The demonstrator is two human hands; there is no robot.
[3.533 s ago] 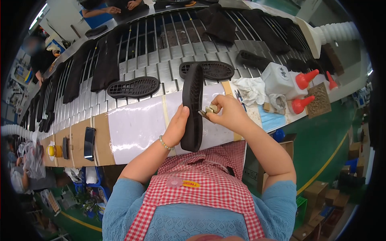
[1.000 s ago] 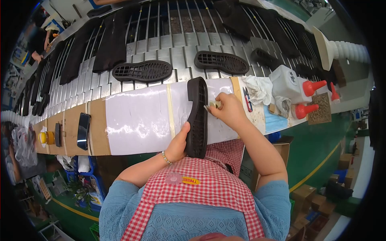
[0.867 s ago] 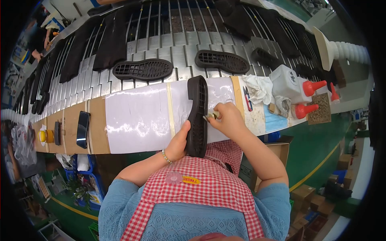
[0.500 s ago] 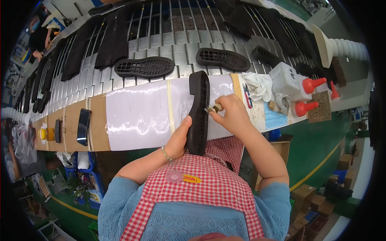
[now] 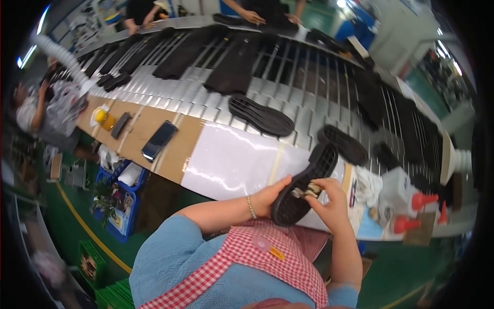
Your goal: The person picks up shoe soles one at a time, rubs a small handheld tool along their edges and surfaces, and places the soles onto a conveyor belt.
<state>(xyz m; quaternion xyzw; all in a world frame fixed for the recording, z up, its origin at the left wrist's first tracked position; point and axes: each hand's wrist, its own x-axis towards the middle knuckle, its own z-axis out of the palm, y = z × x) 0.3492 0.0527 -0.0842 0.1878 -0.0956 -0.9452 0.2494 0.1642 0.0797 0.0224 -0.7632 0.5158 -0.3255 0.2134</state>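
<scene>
My left hand (image 5: 270,198) grips a black shoe sole (image 5: 322,158) by its lower left edge, holding it tilted above the bench with its ribbed, hollow side up. In my right hand (image 5: 331,204) a short pale tool (image 5: 312,189) with a shiny end is pinched between thumb and fingers. Its tip is at the hollow of the sole; whether it touches cannot be made out, nor can its exact kind. Two more black soles, one to the left (image 5: 261,116) and one just behind (image 5: 343,144), lie on the metal slat conveyor (image 5: 206,104).
On the bench are a phone (image 5: 159,140), a yellow-capped jar (image 5: 105,119), a white bottle (image 5: 397,186) with red nozzles nearby, a white cloth (image 5: 368,186) and a blue sheet (image 5: 369,226). Black fabric-like pieces (image 5: 234,64) lie on the conveyor. Co-workers' hands (image 5: 253,17) show across it.
The view has turned, shifting the bench. The sole has tilted from near upright to a slant, its hollow side now more visible. My right hand has brought the tool over the sole's lower part.
</scene>
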